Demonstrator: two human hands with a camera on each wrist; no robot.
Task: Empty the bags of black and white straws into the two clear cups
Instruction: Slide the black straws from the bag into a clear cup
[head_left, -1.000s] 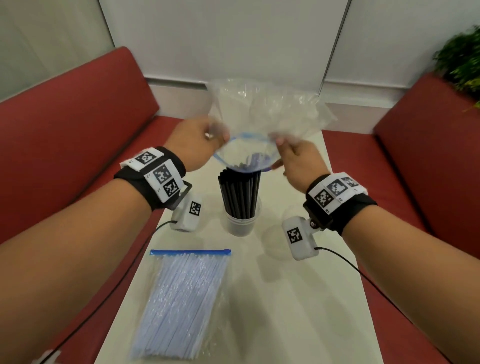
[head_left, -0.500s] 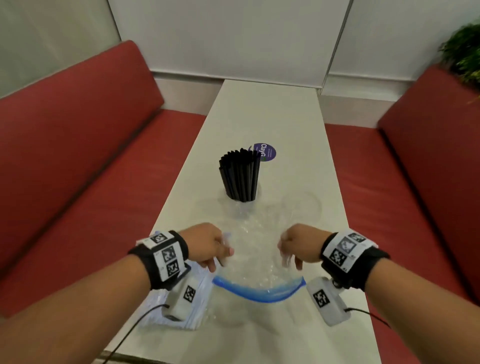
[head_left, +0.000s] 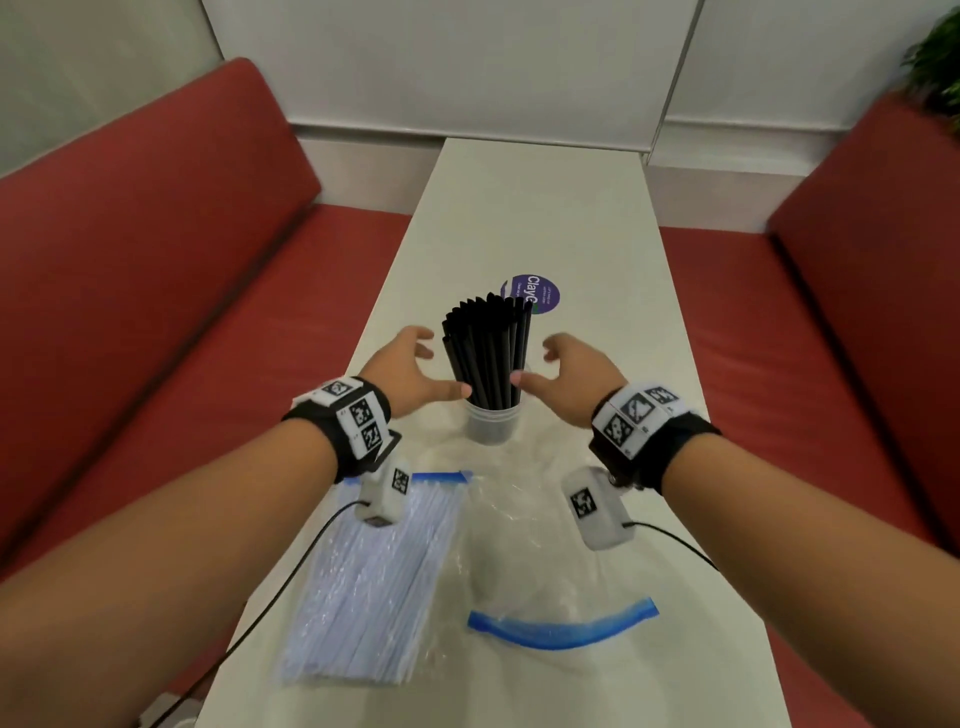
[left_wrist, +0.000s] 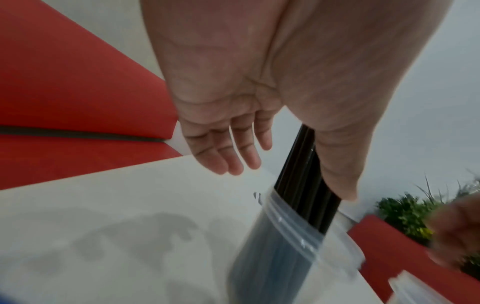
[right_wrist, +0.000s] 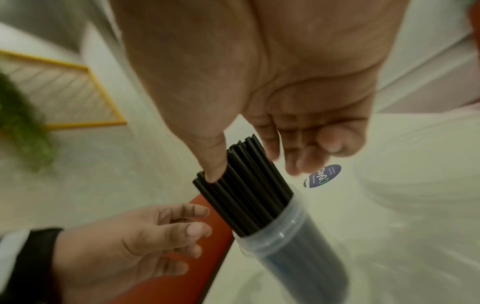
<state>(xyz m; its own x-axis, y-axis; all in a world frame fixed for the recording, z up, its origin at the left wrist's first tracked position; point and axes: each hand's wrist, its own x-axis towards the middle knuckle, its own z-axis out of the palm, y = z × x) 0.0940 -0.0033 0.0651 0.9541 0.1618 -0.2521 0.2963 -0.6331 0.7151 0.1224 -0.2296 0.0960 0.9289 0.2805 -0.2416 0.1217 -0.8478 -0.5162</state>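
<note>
A bundle of black straws (head_left: 488, 358) stands upright in a clear cup (head_left: 491, 428) at the middle of the white table (head_left: 540, 208). My left hand (head_left: 423, 371) and right hand (head_left: 540, 366) flank the bundle with fingers spread, holding nothing. In the wrist views each thumb lies against the black straws (left_wrist: 303, 164) (right_wrist: 246, 185). The empty clear bag (head_left: 540, 561) with a blue zip lies flat near the front edge. To its left lies a zipped bag of white straws (head_left: 374, 587). A translucent rim (left_wrist: 415, 288) shows at the lower right of the left wrist view; I cannot tell what it is.
A round purple sticker (head_left: 535, 293) lies on the table just behind the cup. Red benches (head_left: 156, 312) run along both long sides of the table. A green plant (head_left: 935, 67) stands at the far right. Wrist camera cables trail over the table's near end.
The empty bag came down from above the cup to the table front and was let go. Both hands then moved forward to either side of the black straws.
</note>
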